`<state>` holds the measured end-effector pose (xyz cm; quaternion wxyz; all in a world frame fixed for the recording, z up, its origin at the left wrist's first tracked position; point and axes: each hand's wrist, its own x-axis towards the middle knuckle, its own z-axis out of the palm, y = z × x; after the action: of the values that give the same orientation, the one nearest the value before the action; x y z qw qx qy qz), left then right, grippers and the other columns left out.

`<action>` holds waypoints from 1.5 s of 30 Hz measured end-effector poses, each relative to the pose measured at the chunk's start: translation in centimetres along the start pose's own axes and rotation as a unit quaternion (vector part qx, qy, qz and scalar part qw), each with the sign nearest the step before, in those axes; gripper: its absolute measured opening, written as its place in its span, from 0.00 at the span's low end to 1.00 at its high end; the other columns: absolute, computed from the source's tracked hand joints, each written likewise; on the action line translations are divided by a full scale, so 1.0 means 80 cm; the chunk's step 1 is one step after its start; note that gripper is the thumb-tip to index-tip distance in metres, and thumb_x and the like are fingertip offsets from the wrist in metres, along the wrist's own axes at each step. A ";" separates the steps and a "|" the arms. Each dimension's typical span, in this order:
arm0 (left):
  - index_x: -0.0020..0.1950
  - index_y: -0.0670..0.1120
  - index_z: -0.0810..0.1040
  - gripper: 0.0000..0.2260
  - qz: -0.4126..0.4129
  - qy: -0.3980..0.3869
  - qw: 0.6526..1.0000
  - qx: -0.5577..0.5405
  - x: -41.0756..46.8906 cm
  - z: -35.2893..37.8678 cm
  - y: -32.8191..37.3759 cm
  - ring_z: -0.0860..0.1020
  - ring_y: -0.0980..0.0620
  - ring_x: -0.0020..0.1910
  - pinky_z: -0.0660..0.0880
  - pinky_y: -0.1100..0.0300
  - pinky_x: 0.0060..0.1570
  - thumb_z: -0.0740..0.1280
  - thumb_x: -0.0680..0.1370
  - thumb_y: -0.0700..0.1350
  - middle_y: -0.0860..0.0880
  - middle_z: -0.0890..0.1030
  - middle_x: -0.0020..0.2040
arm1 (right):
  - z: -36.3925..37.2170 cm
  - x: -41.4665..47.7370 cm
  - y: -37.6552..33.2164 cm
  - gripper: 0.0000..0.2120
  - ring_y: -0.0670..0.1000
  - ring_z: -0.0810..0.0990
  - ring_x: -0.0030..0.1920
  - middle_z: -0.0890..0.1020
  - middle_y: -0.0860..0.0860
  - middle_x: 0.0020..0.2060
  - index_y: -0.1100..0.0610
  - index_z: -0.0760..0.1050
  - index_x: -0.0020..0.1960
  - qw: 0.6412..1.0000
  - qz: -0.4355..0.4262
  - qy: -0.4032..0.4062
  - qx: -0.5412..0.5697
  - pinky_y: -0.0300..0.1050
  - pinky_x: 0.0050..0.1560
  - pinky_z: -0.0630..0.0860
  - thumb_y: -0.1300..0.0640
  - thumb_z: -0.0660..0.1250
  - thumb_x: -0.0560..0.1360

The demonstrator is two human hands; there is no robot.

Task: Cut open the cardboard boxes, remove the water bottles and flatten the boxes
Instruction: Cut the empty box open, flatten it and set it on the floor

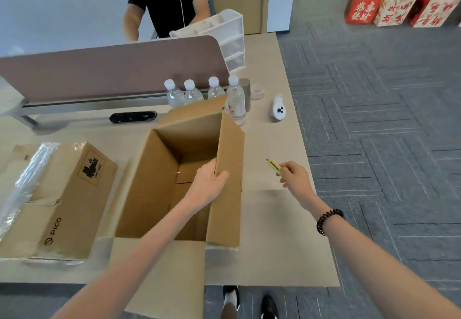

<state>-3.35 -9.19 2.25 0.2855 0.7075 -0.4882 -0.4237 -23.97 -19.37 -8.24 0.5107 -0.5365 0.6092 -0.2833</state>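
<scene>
An open brown cardboard box (159, 181) stands on the desk in the middle, and no bottle shows inside it. My left hand (208, 184) grips the edge of its upright right flap. To the right of the box, my right hand (294, 176) holds a small yellow box cutter (273, 164) above the desk. Several clear water bottles (192, 93) with white caps stand in a row behind the box. A second cardboard box (64, 201), printed PICO and taped with clear film, lies at the left.
A brown divider panel (112, 67) runs across the back of the desk, with a person in a headset beyond it. Near the bottles lie a white controller (278, 108), a small clear jar (257, 91) and white plastic drawers (229, 37). The desk edge (299, 131) runs along the right.
</scene>
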 end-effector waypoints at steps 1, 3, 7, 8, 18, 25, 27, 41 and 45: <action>0.65 0.51 0.70 0.11 -0.001 0.010 1.000 -0.006 -0.003 -0.012 0.004 0.77 0.56 0.54 0.74 0.67 0.46 0.57 0.84 0.45 0.55 0.77 0.56 | 0.001 -0.003 -0.012 0.10 0.51 0.75 0.35 0.80 0.54 0.40 0.61 0.77 0.50 1.000 0.003 -0.001 0.021 0.44 0.34 0.72 0.64 0.58 0.77; 0.62 0.50 0.72 0.09 -0.006 0.034 0.999 -0.023 -0.012 -0.033 0.013 0.78 0.56 0.51 0.77 0.63 0.47 0.57 0.83 0.44 0.53 0.79 0.54 | 0.007 -0.011 -0.033 0.10 0.49 0.73 0.33 0.79 0.54 0.39 0.62 0.77 0.49 0.998 0.011 0.008 0.060 0.41 0.31 0.69 0.65 0.57 0.76; 0.59 0.50 0.75 0.09 -0.023 0.087 0.989 -0.114 -0.034 -0.074 0.027 0.80 0.52 0.49 0.77 0.59 0.45 0.57 0.83 0.43 0.50 0.81 0.51 | 0.033 -0.033 -0.061 0.09 0.49 0.72 0.33 0.78 0.52 0.38 0.61 0.78 0.50 0.993 0.030 0.011 0.116 0.41 0.30 0.67 0.65 0.59 0.76; 0.59 0.50 0.75 0.10 -0.030 0.098 0.985 -0.142 -0.040 -0.084 0.029 0.80 0.50 0.50 0.78 0.56 0.48 0.57 0.83 0.43 0.49 0.81 0.52 | 0.041 -0.039 -0.066 0.08 0.49 0.72 0.33 0.78 0.52 0.38 0.61 0.78 0.50 0.992 0.033 0.006 0.121 0.41 0.30 0.68 0.65 0.61 0.76; 0.62 0.42 0.74 0.12 -0.076 0.099 0.919 -0.373 -0.077 -0.168 -0.010 0.79 0.48 0.45 0.78 0.53 0.44 0.61 0.80 0.44 0.42 0.81 0.51 | 0.071 -0.046 -0.094 0.07 0.52 0.79 0.37 0.79 0.56 0.39 0.64 0.74 0.54 0.987 0.069 0.005 0.148 0.43 0.38 0.76 0.68 0.60 0.78; 0.58 0.43 0.79 0.12 -0.099 0.048 0.890 -0.443 -0.088 -0.201 -0.072 0.81 0.45 0.47 0.76 0.47 0.55 0.63 0.79 0.48 0.44 0.84 0.47 | 0.107 -0.071 -0.068 0.12 0.56 0.83 0.40 0.84 0.59 0.47 0.59 0.69 0.51 0.980 0.128 0.004 0.150 0.48 0.42 0.76 0.68 0.69 0.72; 0.58 0.43 0.78 0.13 -0.093 0.046 0.886 -0.451 -0.090 -0.203 -0.091 0.80 0.46 0.44 0.77 0.49 0.50 0.62 0.78 0.48 0.44 0.84 0.45 | 0.122 -0.077 -0.063 0.10 0.54 0.84 0.41 0.85 0.57 0.45 0.60 0.68 0.55 0.979 0.150 -0.012 0.140 0.50 0.46 0.78 0.67 0.66 0.76; 0.54 0.41 0.74 0.14 -0.091 0.031 0.891 -0.445 -0.074 -0.233 -0.171 0.79 0.47 0.41 0.76 0.53 0.44 0.64 0.74 0.48 0.44 0.81 0.45 | 0.159 -0.105 -0.064 0.07 0.51 0.74 0.39 0.78 0.54 0.44 0.56 0.70 0.59 0.972 0.168 0.073 0.147 0.46 0.39 0.72 0.62 0.60 0.81; 0.58 0.38 0.76 0.18 -0.086 -0.021 0.880 -0.466 -0.070 -0.239 -0.184 0.78 0.45 0.45 0.75 0.50 0.50 0.63 0.72 0.47 0.42 0.82 0.48 | 0.154 -0.104 -0.068 0.07 0.50 0.71 0.38 0.77 0.56 0.47 0.56 0.70 0.58 0.974 0.138 0.131 0.121 0.44 0.36 0.66 0.60 0.60 0.81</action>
<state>19.13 1.13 1.16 0.5344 0.5225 -0.1774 -0.6402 -11.41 -10.48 -4.64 0.5215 -0.3395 0.7001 -0.3501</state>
